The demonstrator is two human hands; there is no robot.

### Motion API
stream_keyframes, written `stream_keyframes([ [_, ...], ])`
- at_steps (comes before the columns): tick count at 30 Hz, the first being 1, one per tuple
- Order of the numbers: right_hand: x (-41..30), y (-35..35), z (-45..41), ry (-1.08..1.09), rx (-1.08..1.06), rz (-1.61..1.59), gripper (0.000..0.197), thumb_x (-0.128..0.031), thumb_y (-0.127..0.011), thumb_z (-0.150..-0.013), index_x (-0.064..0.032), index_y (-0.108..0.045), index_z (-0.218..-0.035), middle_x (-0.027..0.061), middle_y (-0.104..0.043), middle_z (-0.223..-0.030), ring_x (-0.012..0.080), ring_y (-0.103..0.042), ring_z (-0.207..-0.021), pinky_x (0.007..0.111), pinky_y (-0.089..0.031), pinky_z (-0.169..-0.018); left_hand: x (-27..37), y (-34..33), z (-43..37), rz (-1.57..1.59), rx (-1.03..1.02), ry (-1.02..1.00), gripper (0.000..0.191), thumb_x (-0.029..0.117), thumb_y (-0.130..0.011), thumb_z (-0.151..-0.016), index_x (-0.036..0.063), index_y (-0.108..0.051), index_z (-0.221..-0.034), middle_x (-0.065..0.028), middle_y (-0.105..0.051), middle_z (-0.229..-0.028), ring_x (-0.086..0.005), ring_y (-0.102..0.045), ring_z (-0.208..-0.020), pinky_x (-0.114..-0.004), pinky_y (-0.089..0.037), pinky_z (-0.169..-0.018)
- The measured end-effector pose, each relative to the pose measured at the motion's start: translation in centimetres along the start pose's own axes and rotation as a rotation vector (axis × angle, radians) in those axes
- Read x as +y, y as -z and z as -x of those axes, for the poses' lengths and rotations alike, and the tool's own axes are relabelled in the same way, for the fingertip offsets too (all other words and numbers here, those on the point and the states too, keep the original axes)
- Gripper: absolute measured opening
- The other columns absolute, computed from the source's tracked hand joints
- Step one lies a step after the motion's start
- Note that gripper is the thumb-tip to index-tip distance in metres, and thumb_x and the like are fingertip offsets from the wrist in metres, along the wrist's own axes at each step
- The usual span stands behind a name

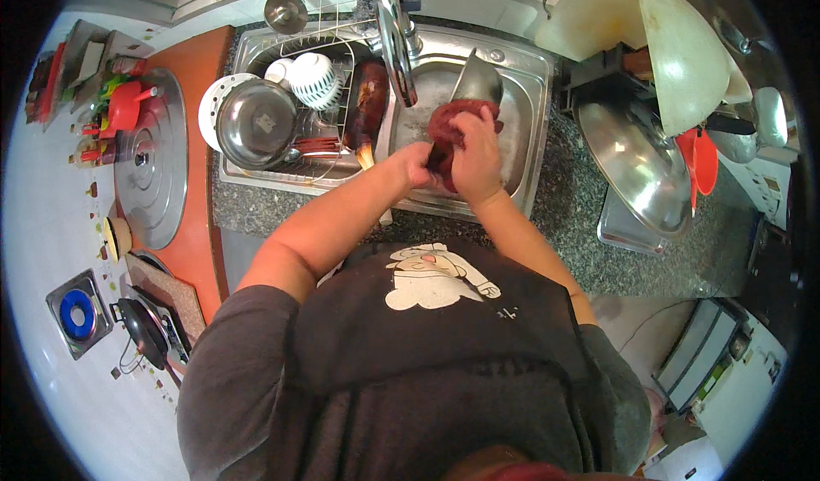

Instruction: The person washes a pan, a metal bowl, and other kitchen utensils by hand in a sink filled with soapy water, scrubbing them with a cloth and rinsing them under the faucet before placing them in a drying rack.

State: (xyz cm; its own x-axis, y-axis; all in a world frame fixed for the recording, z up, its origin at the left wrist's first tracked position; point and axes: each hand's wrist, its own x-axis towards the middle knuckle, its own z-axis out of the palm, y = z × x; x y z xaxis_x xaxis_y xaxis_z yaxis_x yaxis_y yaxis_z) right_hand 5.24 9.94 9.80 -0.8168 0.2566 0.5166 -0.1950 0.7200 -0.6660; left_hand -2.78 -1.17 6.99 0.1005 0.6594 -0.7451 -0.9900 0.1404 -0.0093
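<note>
Over the right sink basin [416, 125], my left hand [419, 166] grips the dark handle end of a broad metal kitchen tool. Its wide grey blade [479, 78] points away from me; it looks like a knife or cleaver, but I cannot tell which. My right hand [477, 154] presses a dark red cloth [445, 122] against the tool near the handle, fingers spread over the fabric. The cloth hides where blade and handle join. A chrome faucet [392, 39] rises just beyond, left of the blade.
To the left, a wire dish rack [349, 90] holds white bowls [315, 80], a steel bowl [257, 124] and red chopsticks [317, 144]. A long dark brown object [368, 103] lies beside it. On the right granite counter [564, 192] a large steel lid or basin [634, 154] leans.
</note>
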Motion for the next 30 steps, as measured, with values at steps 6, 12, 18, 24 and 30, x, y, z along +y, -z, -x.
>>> stream_keyframes([
  [6, 4.6, 3.7, -6.3, -0.652, -0.052, -0.338, 0.032, 0.004, -0.058, -0.089, -0.0047, -0.057, -0.119, 0.0075, -0.066, -0.112, 0.0189, -0.062, -0.103, 0.030, -0.048, -0.092, -2.2, 5.9, 0.2, -0.122, 0.340, -0.057, 0.034, 0.011, -0.042, -0.098, 0.0064, -0.059, -0.126, -0.0131, -0.065, -0.121, -0.0338, -0.064, -0.106, -0.066, -0.042, -0.098],
  [12, 13.8, 3.7, -4.6, -0.999, -0.206, -0.979, 0.033, -0.014, -0.057, -0.096, -0.0041, -0.054, -0.128, 0.0065, -0.062, -0.121, 0.0179, -0.059, -0.108, 0.032, -0.048, -0.094, -4.3, 11.4, -1.1, -0.034, 0.185, -0.051, 0.032, 0.002, -0.048, -0.094, 0.0028, -0.058, -0.125, -0.0138, -0.065, -0.117, -0.0327, -0.066, -0.102, -0.055, -0.052, -0.094],
  [18, 19.9, 1.4, 3.0, -1.331, -0.168, -1.294, 0.042, -0.028, -0.050, -0.100, -0.0042, -0.050, -0.135, 0.0128, -0.061, -0.127, 0.0265, -0.059, -0.116, 0.041, -0.051, -0.096, -4.7, 6.9, 0.2, -0.111, 0.034, -0.055, 0.028, 0.009, -0.056, -0.096, -0.0015, -0.058, -0.121, -0.0125, -0.067, -0.113, -0.0236, -0.067, -0.100, -0.040, -0.058, -0.086],
  [24, 18.5, -1.3, 7.3, -1.547, -0.112, -1.413, 0.043, -0.028, -0.048, -0.101, -0.0041, -0.050, -0.136, 0.0151, -0.056, -0.131, 0.0287, -0.057, -0.119, 0.042, -0.052, -0.095, -5.2, 6.6, -2.6, 0.122, -0.132, 0.103, 0.056, -0.010, -0.054, -0.089, 0.0191, -0.046, -0.137, -0.0065, -0.062, -0.123, -0.0242, -0.067, -0.100, -0.039, -0.060, -0.072],
  [30, 13.3, -1.1, 9.8, -1.604, 0.135, -1.527, 0.044, -0.029, -0.047, -0.101, -0.0039, -0.049, -0.137, 0.0174, -0.052, -0.135, 0.0309, -0.054, -0.122, 0.044, -0.053, -0.094, -5.4, 4.9, -4.1, -0.144, 0.017, -0.172, 0.092, -0.019, -0.050, -0.076, 0.0226, -0.026, -0.154, -0.0107, -0.056, -0.131, -0.0265, -0.062, -0.108, -0.038, -0.055, -0.082],
])
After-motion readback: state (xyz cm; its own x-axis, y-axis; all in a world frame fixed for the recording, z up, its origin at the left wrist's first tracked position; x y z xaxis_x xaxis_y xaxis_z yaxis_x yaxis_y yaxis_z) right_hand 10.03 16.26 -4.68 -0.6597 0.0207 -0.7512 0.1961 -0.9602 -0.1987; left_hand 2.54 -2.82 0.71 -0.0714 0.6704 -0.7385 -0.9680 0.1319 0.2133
